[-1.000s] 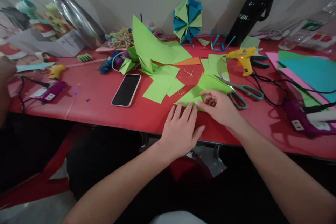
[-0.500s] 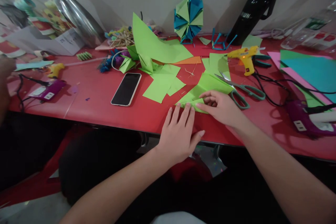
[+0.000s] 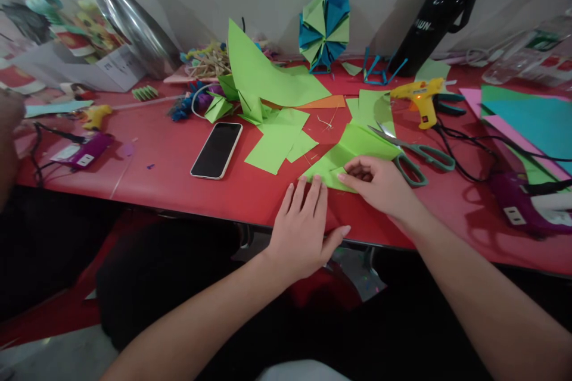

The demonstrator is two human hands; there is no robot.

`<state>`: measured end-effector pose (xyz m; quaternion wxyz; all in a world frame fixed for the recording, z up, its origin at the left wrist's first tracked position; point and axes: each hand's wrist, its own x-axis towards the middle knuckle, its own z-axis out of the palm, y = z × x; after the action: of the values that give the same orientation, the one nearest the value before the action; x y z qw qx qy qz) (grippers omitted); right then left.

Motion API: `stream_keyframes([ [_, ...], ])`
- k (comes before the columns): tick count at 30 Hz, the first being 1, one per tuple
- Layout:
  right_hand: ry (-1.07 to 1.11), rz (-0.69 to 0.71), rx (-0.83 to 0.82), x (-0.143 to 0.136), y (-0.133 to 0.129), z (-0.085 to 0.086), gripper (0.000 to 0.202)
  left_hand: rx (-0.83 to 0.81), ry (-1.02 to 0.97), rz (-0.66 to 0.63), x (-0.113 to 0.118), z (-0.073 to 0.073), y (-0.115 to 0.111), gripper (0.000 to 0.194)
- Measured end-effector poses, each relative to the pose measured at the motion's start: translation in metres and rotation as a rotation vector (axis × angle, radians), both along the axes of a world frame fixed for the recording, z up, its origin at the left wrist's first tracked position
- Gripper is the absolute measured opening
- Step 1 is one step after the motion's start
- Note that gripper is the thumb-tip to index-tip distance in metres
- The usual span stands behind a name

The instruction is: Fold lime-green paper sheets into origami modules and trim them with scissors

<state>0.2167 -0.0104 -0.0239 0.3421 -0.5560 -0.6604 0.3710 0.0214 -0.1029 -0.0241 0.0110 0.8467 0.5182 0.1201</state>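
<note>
My left hand [image 3: 304, 220] lies flat with fingers spread, its fingertips on the lower left edge of a folded light-green paper [image 3: 328, 168] near the table's front edge. With thumb and fingers curled together, my right hand [image 3: 379, 181] pinches the right part of that paper. Grey-green scissors [image 3: 417, 152] lie just beyond my right hand, their blades over the paper. Cut green pieces [image 3: 274, 140] rest to the left, beside a dark-screened phone [image 3: 217, 150].
Behind stand a blue-green paper wheel [image 3: 324, 30], a black bottle [image 3: 431, 24] and a steel jug [image 3: 134, 18]. A yellow glue gun [image 3: 422, 98], cables and a purple power strip [image 3: 518, 202] are on the right. Another person's hand [image 3: 9, 119] is at far left.
The small raised fold between my hands now lies flatter. Both hands have stayed almost in place; the whole view has shifted slightly.
</note>
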Motion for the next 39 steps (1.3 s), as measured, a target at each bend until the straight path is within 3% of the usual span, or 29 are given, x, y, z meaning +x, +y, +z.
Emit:
stream_keyframes([
  [16, -0.032, -0.005, 0.044, 0.0, 0.0, -0.002, 0.019, -0.045, -0.007, -0.018, -0.003, 0.006, 0.005, 0.085],
  [23, -0.163, -0.022, 0.125, 0.001, -0.002, -0.001, 0.018, -0.028, -0.011, -0.008, -0.006, 0.012, 0.009, 0.076],
  [32, -0.19, -0.047, 0.11, 0.004, 0.001, -0.001, 0.016, -0.051, -0.031, -0.1, -0.002, 0.008, 0.016, 0.083],
  [39, -0.14, -0.031, 0.12, 0.006, -0.004, 0.0, 0.01, -0.024, -0.025, -0.128, -0.005, 0.013, 0.017, 0.063],
])
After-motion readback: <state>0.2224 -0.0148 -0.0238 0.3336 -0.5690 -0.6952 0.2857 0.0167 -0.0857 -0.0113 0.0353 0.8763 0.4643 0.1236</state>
